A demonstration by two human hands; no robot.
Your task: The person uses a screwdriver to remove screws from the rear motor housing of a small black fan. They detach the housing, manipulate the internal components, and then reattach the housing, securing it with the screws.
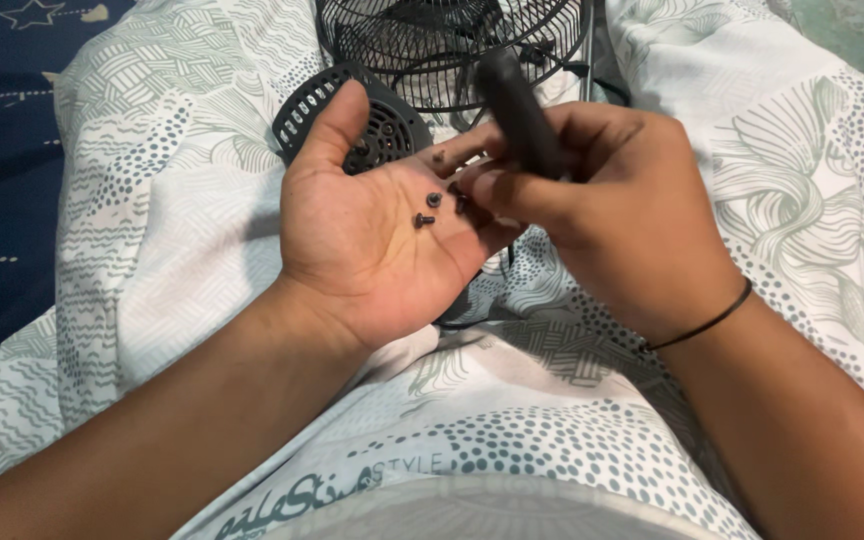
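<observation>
Below the right fingertips, two small dark screws (425,210) lie on the open left hand (372,235), its fingers spread. The right hand (592,200) grips a black screwdriver (517,115) while pinching at the screws; picking one likely needs a fine pinch.

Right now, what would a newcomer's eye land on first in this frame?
The open left hand at centre, palm up, cradling small dark metal screws. Beside it, touching its fingertips, the right hand grips a black tool handle. Behind both, a black wire fan grille and round black perforated plastic cover lie on patterned white cloth.
</observation>
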